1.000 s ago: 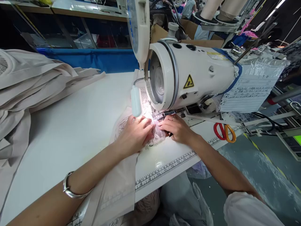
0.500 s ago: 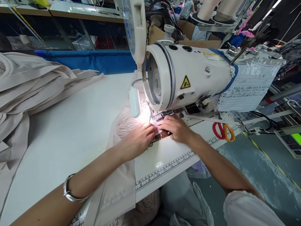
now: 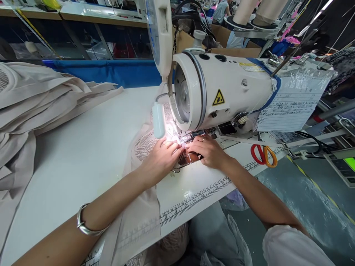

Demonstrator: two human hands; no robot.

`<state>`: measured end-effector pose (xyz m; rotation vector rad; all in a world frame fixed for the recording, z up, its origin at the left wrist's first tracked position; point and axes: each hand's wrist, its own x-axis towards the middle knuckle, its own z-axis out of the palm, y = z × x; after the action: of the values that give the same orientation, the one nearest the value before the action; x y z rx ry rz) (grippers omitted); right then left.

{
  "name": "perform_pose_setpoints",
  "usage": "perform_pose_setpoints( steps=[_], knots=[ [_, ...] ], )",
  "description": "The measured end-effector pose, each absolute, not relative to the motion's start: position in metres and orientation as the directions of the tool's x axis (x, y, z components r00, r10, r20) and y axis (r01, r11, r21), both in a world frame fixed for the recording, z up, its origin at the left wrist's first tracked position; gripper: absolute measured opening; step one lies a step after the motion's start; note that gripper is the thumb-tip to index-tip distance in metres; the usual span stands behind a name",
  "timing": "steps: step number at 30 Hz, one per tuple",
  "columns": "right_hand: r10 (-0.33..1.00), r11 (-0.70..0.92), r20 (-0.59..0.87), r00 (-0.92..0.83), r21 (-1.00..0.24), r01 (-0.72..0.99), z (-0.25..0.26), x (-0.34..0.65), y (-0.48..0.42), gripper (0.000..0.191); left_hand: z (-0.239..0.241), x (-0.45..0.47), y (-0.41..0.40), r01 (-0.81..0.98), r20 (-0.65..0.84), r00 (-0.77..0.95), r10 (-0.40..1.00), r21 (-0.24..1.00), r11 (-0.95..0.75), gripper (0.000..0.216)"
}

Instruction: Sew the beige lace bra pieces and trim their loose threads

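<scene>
A pale pink fabric piece with a lace panel (image 3: pixel 144 147) passes under the lit needle area of a white sewing machine (image 3: pixel 227 88) and hangs over the table's front edge. My left hand (image 3: pixel 161 160) is closed on its edge just left of the presser foot, fingers bent and pressed together. Close beside it, my right hand (image 3: pixel 208 149) pinches the fabric edge in front of the foot. The fingertips of both hands nearly meet. Glare from the lamp (image 3: pixel 158 120) and the fingers themselves hide the exact grip and the needle point.
A heap of pale fabric pieces (image 3: pixel 41 99) lies at the left on the white table (image 3: pixel 83 147). Red and orange-handled scissors (image 3: pixel 263 155) rest near the right edge. A narrow tape (image 3: pixel 249 142) runs in from the right. A printed ruler (image 3: pixel 199 197) follows the front edge.
My left hand has shifted slightly left and up, and the lace fabric has moved a little with it. My right hand stays almost in place.
</scene>
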<state>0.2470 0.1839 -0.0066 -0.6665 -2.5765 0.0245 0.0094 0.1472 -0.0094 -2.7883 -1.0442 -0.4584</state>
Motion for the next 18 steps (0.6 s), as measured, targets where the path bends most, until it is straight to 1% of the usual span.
perform_pose_setpoints(
  steps=[4, 8, 10, 14, 16, 18],
  knots=[
    [0.449, 0.889, 0.459, -0.767, -0.143, 0.435, -0.007, 0.247, 0.185, 0.040, -0.011, 0.006, 0.152, 0.668, 0.338, 0.680, 0.651, 0.079, -0.740, 0.045],
    [0.483, 0.869, 0.444, -0.754, -0.138, 0.475, -0.005, 0.247, 0.183, 0.042, -0.010, 0.003, 0.155, 0.689, 0.326, 0.651, 0.686, 0.124, -0.714, 0.045],
    [0.515, 0.847, 0.429, -0.742, -0.126, 0.516, -0.004, 0.248, 0.182, 0.039, -0.009, 0.002, 0.157, 0.705, 0.316, 0.632, 0.707, 0.143, -0.695, 0.046],
    [0.568, 0.812, 0.389, -0.725, -0.123, 0.571, -0.001, 0.250, 0.179, 0.026, -0.010, 0.001, 0.160, 0.740, 0.281, 0.586, 0.760, 0.197, -0.643, 0.047],
    [0.618, 0.779, 0.334, -0.712, -0.136, 0.612, 0.002, 0.250, 0.177, 0.021, -0.010, 0.001, 0.161, 0.762, 0.249, 0.564, 0.787, 0.210, -0.613, 0.048],
    [0.705, 0.704, 0.257, -0.661, -0.144, 0.695, 0.006, 0.248, 0.175, 0.017, -0.010, 0.001, 0.162, 0.786, 0.210, 0.541, 0.814, 0.218, -0.579, 0.050]
  ],
)
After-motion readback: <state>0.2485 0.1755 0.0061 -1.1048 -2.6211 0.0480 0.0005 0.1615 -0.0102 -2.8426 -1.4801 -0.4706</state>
